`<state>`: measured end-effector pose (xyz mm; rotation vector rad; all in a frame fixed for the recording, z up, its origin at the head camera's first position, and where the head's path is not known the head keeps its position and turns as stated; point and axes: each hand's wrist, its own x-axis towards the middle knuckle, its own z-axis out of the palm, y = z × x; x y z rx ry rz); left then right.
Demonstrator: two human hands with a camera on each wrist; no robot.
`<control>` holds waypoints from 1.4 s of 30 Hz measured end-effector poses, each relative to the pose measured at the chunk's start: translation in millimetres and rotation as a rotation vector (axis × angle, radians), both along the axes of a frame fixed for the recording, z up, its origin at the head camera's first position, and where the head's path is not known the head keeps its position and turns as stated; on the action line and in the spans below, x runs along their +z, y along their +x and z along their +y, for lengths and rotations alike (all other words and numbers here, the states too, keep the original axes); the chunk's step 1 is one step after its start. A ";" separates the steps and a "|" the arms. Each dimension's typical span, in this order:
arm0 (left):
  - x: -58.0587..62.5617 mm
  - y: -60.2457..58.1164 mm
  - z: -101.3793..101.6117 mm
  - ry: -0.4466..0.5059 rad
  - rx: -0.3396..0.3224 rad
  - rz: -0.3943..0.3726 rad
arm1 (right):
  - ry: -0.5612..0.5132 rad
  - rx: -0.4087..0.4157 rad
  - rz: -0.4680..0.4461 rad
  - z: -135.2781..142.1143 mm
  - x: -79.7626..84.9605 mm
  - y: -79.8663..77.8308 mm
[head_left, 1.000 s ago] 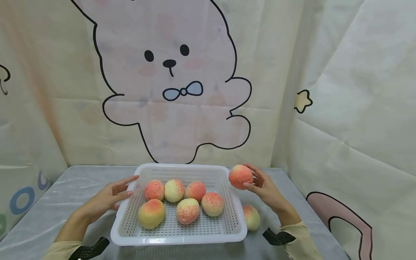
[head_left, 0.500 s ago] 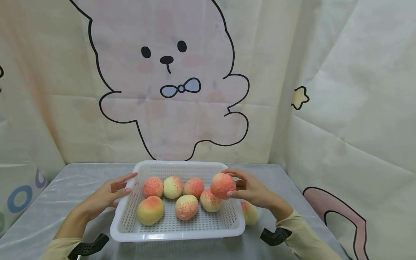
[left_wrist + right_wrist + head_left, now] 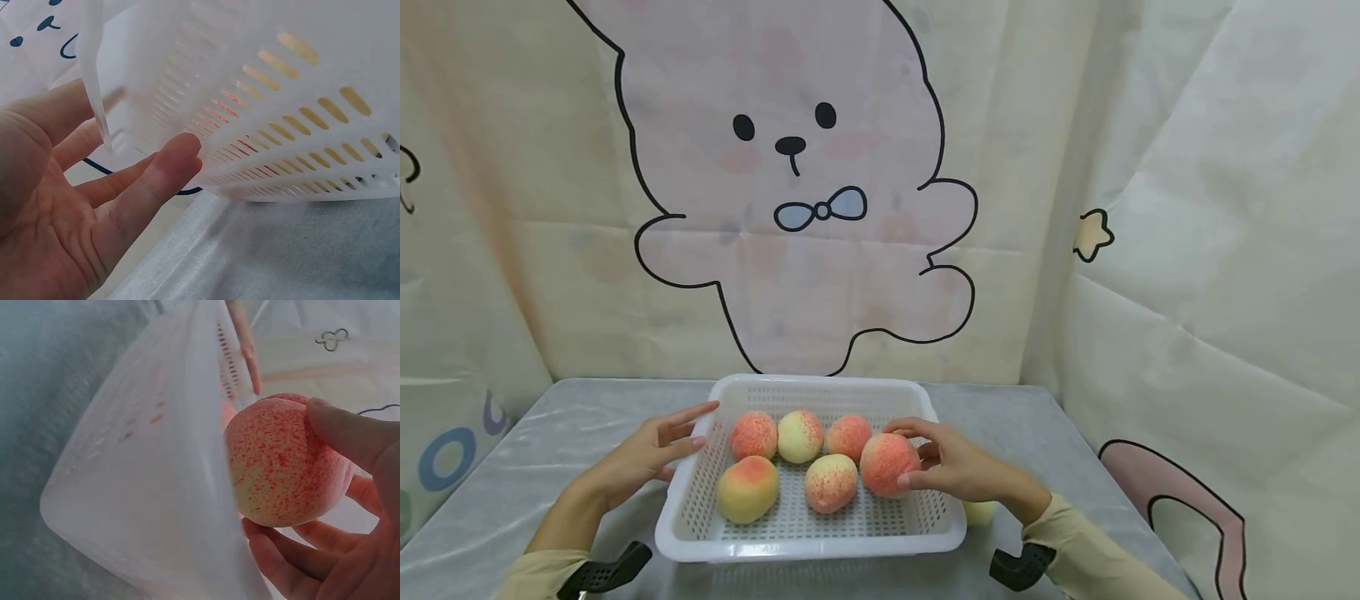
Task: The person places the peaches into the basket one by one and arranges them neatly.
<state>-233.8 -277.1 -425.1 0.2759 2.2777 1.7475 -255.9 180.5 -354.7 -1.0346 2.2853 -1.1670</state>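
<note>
My right hand holds a pinkish-red peach between thumb and fingers, inside the right part of a white perforated plastic basket. In the right wrist view this peach shows red speckles over a paler underside. Several other peaches lie in the basket, among them a yellow one and a pale speckled one. The held peach hides another behind it. My left hand is at the basket's left side, fingers extended along the rim. In the left wrist view its thumb lies against the slotted wall.
One more peach lies on the grey cloth-covered table right of the basket, mostly hidden by my right arm. Behind the table hangs a curtain with a cartoon animal. Another printed curtain closes off the right side.
My right hand has carried the peach from beyond the basket's right rim leftward and down into it, covering a speckled peach there. My left hand stays at the left rim.
</note>
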 end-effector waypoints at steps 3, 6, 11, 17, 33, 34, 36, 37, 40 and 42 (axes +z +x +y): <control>-0.7 0.7 0.8 -0.007 0.009 -0.008 | 0.021 0.009 -0.025 -4.6 -2.8 3.0; -0.9 1.5 1.6 -0.012 0.017 -0.016 | 0.043 0.020 -0.033 -9.6 -5.1 4.6; -1.3 2.5 1.7 -0.012 0.023 -0.017 | 0.088 0.032 -0.042 -18.5 -8.4 7.2; -2.0 2.7 1.1 -0.002 0.002 -0.005 | 0.157 0.033 0.000 -25.2 -13.8 7.6; -2.5 2.9 2.3 -0.004 -0.005 0.003 | 0.206 0.115 0.014 -30.4 -13.7 10.9; -2.4 2.7 2.2 -0.003 -0.004 0.003 | 0.213 0.117 0.008 -31.1 -14.2 10.6; -2.1 2.1 2.4 -0.006 0.002 0.001 | 0.227 0.116 -0.001 -33.1 -15.6 9.8; -1.7 1.8 2.6 -0.008 0.005 0.001 | 0.235 0.114 0.005 -34.3 -16.1 9.6; -0.6 1.0 3.3 -0.011 0.013 -0.002 | 0.260 0.093 0.036 -38.4 -16.1 10.1; 0.3 0.5 3.5 -0.011 0.014 -0.002 | 0.275 0.075 0.061 -41.5 -15.6 10.9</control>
